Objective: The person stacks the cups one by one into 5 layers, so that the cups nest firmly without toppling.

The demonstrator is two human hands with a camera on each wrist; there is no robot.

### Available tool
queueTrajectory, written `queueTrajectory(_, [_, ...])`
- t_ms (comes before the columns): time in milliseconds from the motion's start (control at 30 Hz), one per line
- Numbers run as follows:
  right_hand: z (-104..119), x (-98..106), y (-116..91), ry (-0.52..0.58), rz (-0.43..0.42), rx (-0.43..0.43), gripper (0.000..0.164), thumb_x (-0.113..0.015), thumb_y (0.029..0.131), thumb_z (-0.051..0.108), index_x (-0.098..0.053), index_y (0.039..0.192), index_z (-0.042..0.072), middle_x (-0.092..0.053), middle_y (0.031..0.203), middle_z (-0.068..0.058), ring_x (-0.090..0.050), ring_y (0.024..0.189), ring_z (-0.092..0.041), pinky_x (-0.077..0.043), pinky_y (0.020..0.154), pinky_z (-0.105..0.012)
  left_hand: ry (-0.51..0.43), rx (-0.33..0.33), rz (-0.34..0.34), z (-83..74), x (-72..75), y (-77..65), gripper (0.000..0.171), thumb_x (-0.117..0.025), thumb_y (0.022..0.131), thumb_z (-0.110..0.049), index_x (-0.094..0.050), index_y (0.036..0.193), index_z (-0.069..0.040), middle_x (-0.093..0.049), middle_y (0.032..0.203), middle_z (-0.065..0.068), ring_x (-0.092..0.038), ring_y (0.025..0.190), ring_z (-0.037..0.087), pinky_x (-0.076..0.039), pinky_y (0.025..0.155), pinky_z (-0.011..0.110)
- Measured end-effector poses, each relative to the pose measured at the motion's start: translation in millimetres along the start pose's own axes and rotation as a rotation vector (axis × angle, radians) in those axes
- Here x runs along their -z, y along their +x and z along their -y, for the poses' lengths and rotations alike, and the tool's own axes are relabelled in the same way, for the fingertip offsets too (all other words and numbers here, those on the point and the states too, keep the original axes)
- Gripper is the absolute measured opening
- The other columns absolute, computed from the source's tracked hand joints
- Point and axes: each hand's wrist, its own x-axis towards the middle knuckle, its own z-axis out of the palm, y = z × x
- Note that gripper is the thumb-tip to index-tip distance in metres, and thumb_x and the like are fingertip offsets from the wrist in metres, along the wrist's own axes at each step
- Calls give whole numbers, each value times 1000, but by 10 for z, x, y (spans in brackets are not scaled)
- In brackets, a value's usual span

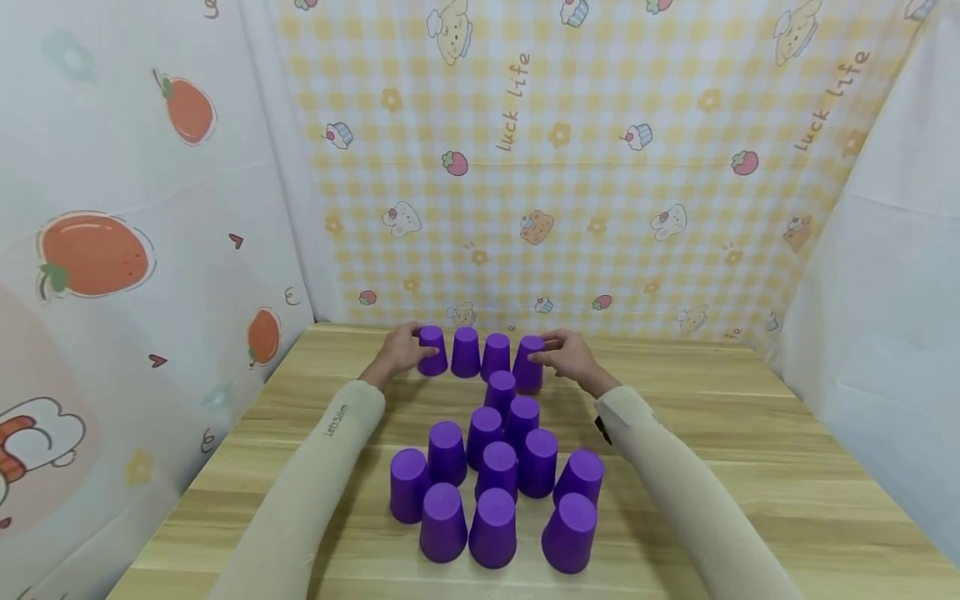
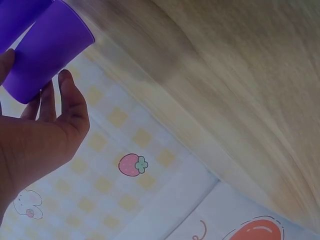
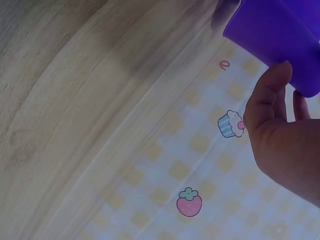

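Observation:
Four upside-down purple cups form a row at the back of the table. My left hand (image 1: 402,350) grips the leftmost cup (image 1: 431,350), thumb in front and fingers behind. At the row's other end, my right hand (image 1: 567,353) holds the rightmost cup (image 1: 528,364) near its upper part. Between them stand two more cups, a left one (image 1: 466,352) and a right one (image 1: 496,357). In the left wrist view, fingers (image 2: 72,100) curl around the purple cup (image 2: 47,52). The right wrist view shows bent fingers (image 3: 270,92) against a purple cup (image 3: 275,40).
Several more upside-down purple cups (image 1: 492,529) stand between my forearms, spreading wider toward the front. The wooden table (image 1: 697,467) meets a yellow checked curtain (image 1: 570,208) at the back, with a white printed curtain (image 1: 187,192) on the left.

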Motion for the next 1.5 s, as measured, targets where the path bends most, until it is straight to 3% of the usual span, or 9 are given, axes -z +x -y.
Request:
queueTrajectory(167, [15,-61,-1,-21,65,14,54,-78,86,22,-58,131,0,-64,125,-23,-67,103,-34,-56,79,-52,-12,-2,-5,1,6,0,55,-70,92,-17,-49,139,3,-54,137,25,-51,127,42,-40,107,52])
queueTrajectory(300, [1,-102,5,-25,48,17,53,-79,85,22,-60,129,0,-66,123,-22,-67,99,-31,-58,70,-45,-17,-8,-13,7,-9,-6,55,-70,91,-16,-50,137,4,-55,135,25,-50,127,42,-39,108,53])
queueTrajectory(567, [-17,-128,-24,-10,14,33,51,-77,87,19,-58,130,0,-63,125,-24,-66,103,-34,-57,74,-52,-11,-31,-3,11,-35,-13,56,-68,93,-16,-47,140,4,-51,140,27,-49,128,43,-40,107,53])
queueTrajectory(1100, [-42,-50,117,-50,-30,66,51,-74,89,12,-55,133,-4,-60,129,-27,-64,107,-39,-58,73,-49,-15,-31,-8,6,-26,-23,55,-69,92,-14,-47,139,4,-51,141,26,-47,131,43,-36,110,53])
queueTrajectory(1500, [-51,-36,188,-75,-25,64,51,-73,90,13,-54,133,-5,-60,128,-27,-64,106,-38,-56,62,-33,-16,-44,8,30,-18,-41,53,-71,91,-12,-51,138,2,-55,137,24,-48,130,43,-36,109,55])
